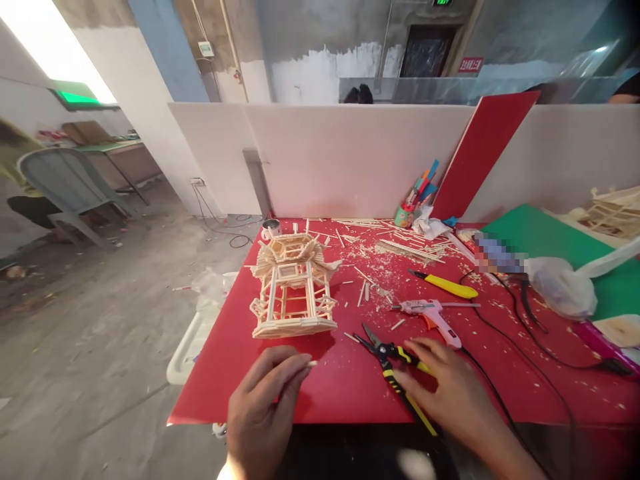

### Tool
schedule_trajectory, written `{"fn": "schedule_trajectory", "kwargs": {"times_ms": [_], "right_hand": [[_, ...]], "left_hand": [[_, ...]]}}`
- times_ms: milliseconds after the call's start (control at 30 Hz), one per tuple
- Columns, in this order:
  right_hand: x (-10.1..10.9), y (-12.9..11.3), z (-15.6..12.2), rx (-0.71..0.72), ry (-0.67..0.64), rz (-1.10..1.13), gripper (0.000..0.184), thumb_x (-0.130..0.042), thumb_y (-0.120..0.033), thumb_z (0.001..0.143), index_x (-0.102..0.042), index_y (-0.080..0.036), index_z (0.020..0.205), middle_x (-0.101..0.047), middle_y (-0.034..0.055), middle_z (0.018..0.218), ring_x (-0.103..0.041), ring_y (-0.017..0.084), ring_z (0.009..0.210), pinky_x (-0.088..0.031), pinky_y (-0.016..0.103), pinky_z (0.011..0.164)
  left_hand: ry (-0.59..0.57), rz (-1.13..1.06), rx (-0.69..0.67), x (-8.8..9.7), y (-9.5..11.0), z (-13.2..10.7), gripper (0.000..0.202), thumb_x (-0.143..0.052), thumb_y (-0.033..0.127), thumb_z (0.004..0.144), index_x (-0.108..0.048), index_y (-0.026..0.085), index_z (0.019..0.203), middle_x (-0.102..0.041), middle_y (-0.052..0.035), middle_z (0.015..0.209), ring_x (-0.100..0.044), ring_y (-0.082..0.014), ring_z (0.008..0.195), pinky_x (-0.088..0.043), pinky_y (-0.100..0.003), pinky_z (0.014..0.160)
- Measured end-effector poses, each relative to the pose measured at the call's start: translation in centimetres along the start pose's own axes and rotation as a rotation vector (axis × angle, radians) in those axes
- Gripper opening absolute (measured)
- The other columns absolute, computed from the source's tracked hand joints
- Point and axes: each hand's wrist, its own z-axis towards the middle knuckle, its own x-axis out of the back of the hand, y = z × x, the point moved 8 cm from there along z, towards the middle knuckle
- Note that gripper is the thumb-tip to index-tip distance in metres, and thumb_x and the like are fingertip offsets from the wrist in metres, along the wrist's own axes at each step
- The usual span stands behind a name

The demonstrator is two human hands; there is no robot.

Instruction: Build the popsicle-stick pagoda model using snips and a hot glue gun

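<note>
Left hand (265,395), at seven o'clock, pinches a stick (313,364) between thumb and fingertips; right hand (446,385), at five, curls half-open over cutters (386,351) (contact hard to tell). At eight, the model (309,291) seems largely framed, sides unfilled.

Littered grey floor (120,333); patchily painted wall (325,70); grey chair (67,175); dark door (428,52)

Black-and-yellow metal cutters (384,351) slant across a red tabletop (350,400), blades parted, handles spread. To their left, a thin, pale wooden stick (313,364) shows only its tip.
</note>
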Motion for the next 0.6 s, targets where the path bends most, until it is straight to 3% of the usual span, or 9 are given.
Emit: {"fn": "schedule_trajectory", "kwargs": {"times_ms": [67,133,267,367,467,600], "right_hand": [[1.5,2.0,1.4,-0.113,0.134,-0.073,0.049,-0.044,-0.049,0.092,-0.064,-0.018,0.124,-0.062,0.0134,0.127,-0.061,0.03,0.113,-0.05,0.043,0.091],[2.2,4.4,2.7,-0.294,0.174,-0.207,0.049,-0.043,-0.039,0.09,-0.06,-0.011,0.127,-0.061,0.0191,0.125,-0.062,0.034,0.109,-0.051,0.045,0.085],[-0.2,7.8,4.9,-0.444,-0.059,-0.241,0.049,-0.044,-0.032,0.085,-0.062,-0.004,0.121,-0.065,0.0246,0.112,-0.064,0.036,0.104,-0.05,0.044,0.084],[-1.3,9.2,5.9,-0.456,-0.095,-0.17,0.044,-0.041,-0.032,0.085,-0.066,-0.009,0.113,-0.068,0.0227,0.109,-0.066,0.035,0.102,-0.049,0.041,0.083],[-1.7,11.1,6.3,-0.515,-0.111,0.003,0.041,-0.044,-0.036,0.081,-0.068,-0.013,0.105,-0.072,0.0192,0.102,-0.068,0.034,0.097,-0.049,0.039,0.079],[-0.6,12.3,5.3,-0.605,-0.005,0.297,0.037,-0.048,-0.038,0.077,-0.068,-0.018,0.101,-0.073,0.0117,0.081,-0.07,0.03,0.078,-0.05,0.036,0.069]], "left_hand": [[0.035,0.038,0.019,1.4,-1.1,0.3,0.016,-0.061,0.011,0.088,-0.071,0.023,0.093,-0.068,-0.0019,0.088,-0.065,-0.0097,0.066,-0.053,-0.017,0.056],[0.07,0.072,0.039,2.4,-2.1,0.7,0.013,-0.061,0.013,0.088,-0.07,0.022,0.089,-0.068,-0.0017,0.088,-0.065,-0.0088,0.063,-0.051,-0.016,0.052],[0.075,0.106,0.052,3.6,-3.5,1.5,0.013,-0.058,0.013,0.09,-0.069,0.02,0.088,-0.067,-0.0007,0.08,-0.062,-0.0071,0.058,-0.05,-0.016,0.051],[0.075,0.091,0.023,3.9,-3.9,1.6,0.014,-0.057,0.012,0.091,-0.07,0.019,0.089,-0.066,0.0006,0.074,-0.061,-0.0068,0.058,-0.051,-0.016,0.053],[0.103,0.082,-0.001,4.1,-4.1,1.4,0.017,-0.057,0.011,0.091,-0.072,0.02,0.092,-0.068,-0.0011,0.082,-0.065,-0.0085,0.065,-0.054,-0.017,0.057],[0.132,0.082,-0.011,4.4,-3.9,1.5,0.024,-0.055,0.009,0.091,-0.073,0.023,0.097,-0.071,-0.0022,0.088,-0.068,-0.0096,0.07,-0.056,-0.018,0.06]]}}
